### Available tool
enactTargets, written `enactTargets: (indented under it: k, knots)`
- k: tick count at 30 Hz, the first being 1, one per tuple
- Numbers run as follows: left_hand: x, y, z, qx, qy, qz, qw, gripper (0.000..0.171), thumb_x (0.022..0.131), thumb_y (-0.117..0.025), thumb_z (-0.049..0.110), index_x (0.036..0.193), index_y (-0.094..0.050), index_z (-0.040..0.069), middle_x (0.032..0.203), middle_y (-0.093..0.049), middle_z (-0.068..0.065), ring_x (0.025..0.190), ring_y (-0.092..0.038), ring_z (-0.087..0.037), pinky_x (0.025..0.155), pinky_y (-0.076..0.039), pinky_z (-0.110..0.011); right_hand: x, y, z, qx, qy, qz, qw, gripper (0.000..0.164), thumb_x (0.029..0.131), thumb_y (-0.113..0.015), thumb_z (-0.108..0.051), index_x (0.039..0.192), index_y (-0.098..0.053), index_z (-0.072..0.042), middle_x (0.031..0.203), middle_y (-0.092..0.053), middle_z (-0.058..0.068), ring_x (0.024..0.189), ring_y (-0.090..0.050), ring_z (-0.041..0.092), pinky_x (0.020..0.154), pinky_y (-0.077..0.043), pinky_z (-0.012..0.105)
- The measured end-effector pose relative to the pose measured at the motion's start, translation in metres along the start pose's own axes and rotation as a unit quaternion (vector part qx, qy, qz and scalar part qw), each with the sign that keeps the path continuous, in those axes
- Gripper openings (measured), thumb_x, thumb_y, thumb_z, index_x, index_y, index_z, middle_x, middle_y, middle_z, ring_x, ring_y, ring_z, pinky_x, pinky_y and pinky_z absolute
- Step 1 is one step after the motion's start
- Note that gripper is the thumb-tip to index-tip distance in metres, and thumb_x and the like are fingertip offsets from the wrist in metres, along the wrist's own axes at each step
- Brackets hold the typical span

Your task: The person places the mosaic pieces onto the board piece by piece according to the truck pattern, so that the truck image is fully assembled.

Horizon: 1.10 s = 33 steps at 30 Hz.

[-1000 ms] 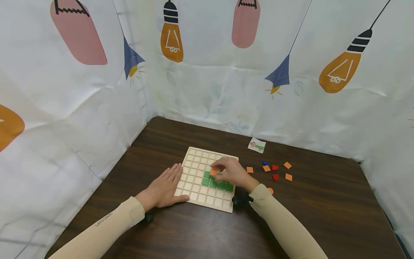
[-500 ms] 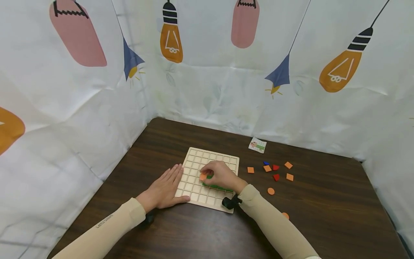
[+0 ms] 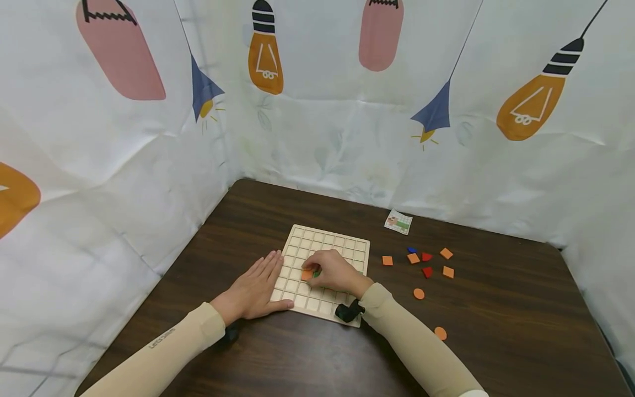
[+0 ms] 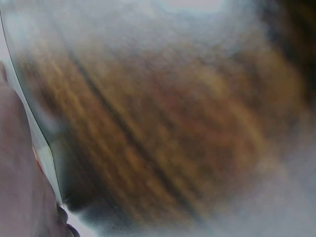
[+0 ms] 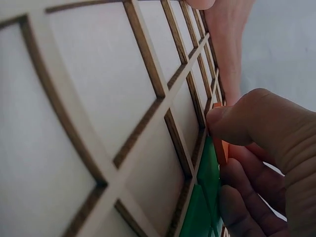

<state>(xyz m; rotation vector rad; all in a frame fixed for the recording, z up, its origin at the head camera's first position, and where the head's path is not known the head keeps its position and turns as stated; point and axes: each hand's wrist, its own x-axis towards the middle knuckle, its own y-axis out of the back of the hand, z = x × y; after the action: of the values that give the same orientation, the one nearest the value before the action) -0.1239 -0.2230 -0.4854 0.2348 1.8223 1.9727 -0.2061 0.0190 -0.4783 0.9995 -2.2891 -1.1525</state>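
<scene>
A pale wooden grid board (image 3: 302, 242) lies on the dark table. My left hand (image 3: 254, 288) rests flat, fingers straight, along the board's left edge; its wrist view is mostly blurred wood grain. Over the middle of the board, my right hand (image 3: 333, 271) pinches an orange square tile (image 3: 307, 274) between thumb and fingers. In the right wrist view the orange tile (image 5: 221, 148) stands nearly on edge beside green tiles (image 5: 200, 210) set in the grid. The right hand covers most of the green tiles in the head view.
To the right of the board lie several orange square tiles (image 3: 387, 261), two red pieces (image 3: 427, 272), a blue piece (image 3: 412, 250) and two orange round pieces (image 3: 419, 294). A small printed card (image 3: 398, 222) is near the back edge, before a white patterned curtain (image 3: 317, 143).
My right hand has moved left and slightly down across the board with the orange tile, from above the green tiles to their left end. The left hand stays in place.
</scene>
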Motion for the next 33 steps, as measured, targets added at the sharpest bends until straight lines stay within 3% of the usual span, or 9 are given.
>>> enactTargets:
  k: [15,27,33]
  knots:
    - [0.001,0.002,0.002,0.005,-0.001,0.002,1.0,0.11,0.095,-0.044,0.079,0.164,-0.017,-0.004,0.173,-0.015,-0.023,0.163,-0.015,-0.038,0.131,-0.023,-0.053,-0.002,0.002,0.001,-0.003,-0.008,-0.003,1.0,0.032,0.089,-0.081,-0.022,0.12,-0.077,-0.013,0.109,-0.078,-0.001,0.095,-0.07,0.01,0.084,-0.057,0.023]
    - [0.0,0.0,0.001,-0.003,0.001,0.003,1.0,0.111,0.095,-0.044,0.079,0.163,-0.017,-0.004,0.173,-0.015,-0.023,0.163,-0.016,-0.038,0.131,-0.024,-0.054,-0.01,0.007,0.007,0.042,-0.01,0.013,0.999,0.038,0.089,-0.081,-0.021,0.125,-0.075,-0.01,0.112,-0.078,0.001,0.097,-0.072,0.012,0.086,-0.059,0.024]
    - [-0.001,0.003,0.003,-0.008,0.002,-0.001,1.0,0.11,0.096,-0.045,0.078,0.163,-0.018,-0.005,0.173,-0.015,-0.024,0.163,-0.016,-0.039,0.131,-0.024,-0.054,-0.023,0.018,0.016,0.055,-0.029,0.026,0.998,0.038,0.091,-0.08,-0.023,0.127,-0.074,-0.012,0.114,-0.076,0.002,0.101,-0.071,0.015,0.088,-0.059,0.029]
